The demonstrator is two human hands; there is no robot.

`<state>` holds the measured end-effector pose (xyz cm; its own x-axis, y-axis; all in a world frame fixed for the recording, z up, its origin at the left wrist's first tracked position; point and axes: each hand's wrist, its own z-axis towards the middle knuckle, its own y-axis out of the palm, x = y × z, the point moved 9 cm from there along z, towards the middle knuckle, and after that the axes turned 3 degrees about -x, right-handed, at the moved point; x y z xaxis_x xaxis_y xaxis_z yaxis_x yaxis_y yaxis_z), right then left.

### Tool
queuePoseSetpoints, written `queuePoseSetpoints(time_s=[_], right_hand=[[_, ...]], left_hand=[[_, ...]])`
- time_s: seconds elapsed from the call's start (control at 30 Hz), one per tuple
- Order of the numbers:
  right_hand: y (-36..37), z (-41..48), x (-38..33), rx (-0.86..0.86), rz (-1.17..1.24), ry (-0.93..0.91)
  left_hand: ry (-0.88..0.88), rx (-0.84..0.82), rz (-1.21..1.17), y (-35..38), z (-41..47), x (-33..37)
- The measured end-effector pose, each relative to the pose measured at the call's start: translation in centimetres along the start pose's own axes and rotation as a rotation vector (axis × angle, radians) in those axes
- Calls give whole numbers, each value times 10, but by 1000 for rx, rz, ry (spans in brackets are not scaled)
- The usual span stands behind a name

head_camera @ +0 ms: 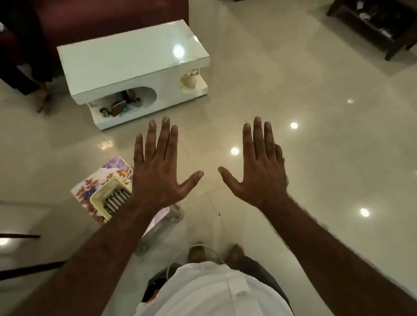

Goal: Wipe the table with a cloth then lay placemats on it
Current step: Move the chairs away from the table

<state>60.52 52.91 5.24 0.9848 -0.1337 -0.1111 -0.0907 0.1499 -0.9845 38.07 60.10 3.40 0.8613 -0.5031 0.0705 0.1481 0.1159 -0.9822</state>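
Basket (98, 201) and floral mat (113, 169) sit half hidden behind left hand (161, 180).

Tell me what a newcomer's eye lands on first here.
Two bare hands, the left hand and right hand, spread flat with fingers straight, fill the centre and hold nothing. Beyond them stands a low white table on the glossy tiled floor. Lower left, a floral mat lies beneath a cream basket.

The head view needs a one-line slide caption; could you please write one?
Left hand and right hand spread open, empty, above the glossy floor, white coffee table ahead.
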Motion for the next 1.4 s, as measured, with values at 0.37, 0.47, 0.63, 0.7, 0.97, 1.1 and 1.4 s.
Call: queuePoseSetpoints(time_s=[0.37, 0.47, 0.63, 0.7, 0.97, 1.1, 1.4], right_hand=[[50, 188, 2, -54, 29, -256], [62, 230, -7, -84, 47, -364], [87, 289, -39, -147, 63, -523], [93, 307, -53, -148, 69, -559], [149, 401, -173, -210, 58, -831], [168, 449, -252, -258, 26, -944], [193, 509, -428, -323, 59, -1174]], left_hand=[[-230, -37, 53, 48, 118, -46], [-325, -40, 44, 56, 134, -59], [-494, -95, 22, 72, 145, -88], [-550, -112, 10, 78, 147, -99], [-779, -85, 12, 101, 167, -214], [-908, -73, -16, 98, 174, -291], [-1163, -75, -26, 79, 152, -428]])
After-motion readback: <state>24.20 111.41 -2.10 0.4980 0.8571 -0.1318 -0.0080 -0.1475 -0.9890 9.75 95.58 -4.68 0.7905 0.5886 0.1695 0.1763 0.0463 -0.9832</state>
